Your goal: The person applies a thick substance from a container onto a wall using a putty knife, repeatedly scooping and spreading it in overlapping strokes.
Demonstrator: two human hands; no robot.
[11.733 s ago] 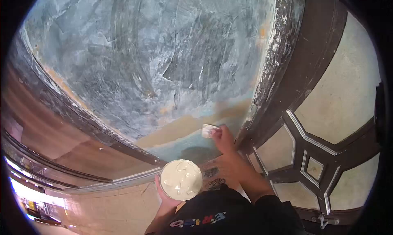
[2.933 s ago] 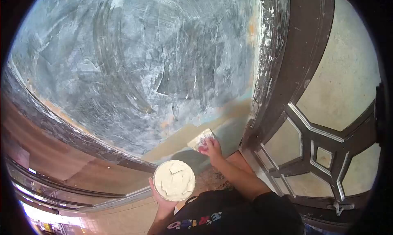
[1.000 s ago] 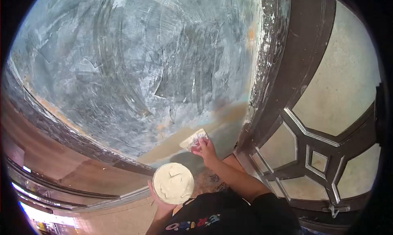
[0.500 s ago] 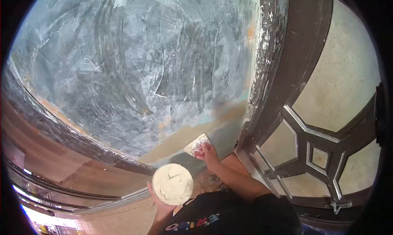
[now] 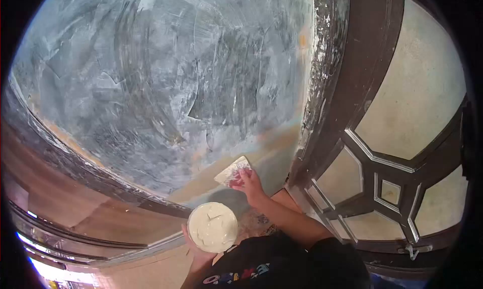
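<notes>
Wall: streaky grey surface (image 5: 166, 62) filling 9 to 1 o'clock, with a tan band (image 5: 196, 189) along its 6 o'clock end.
Room: panelled door (image 5: 390, 193) at 3 to 5 o'clock; pale floor (image 5: 146, 269) at 7.
Edges: chipped frame (image 5: 324, 52) at 1 o'clock.
Right hand (image 5: 248, 183): pinches the scraper (image 5: 233, 172) at the band, near 6 o'clock.
Left hand (image 5: 195, 249): cupped against the tub of cream paste (image 5: 213, 227), fingers partly hidden.
Working room: a gap between scraper and tub; wall stretches toward 12.
</notes>
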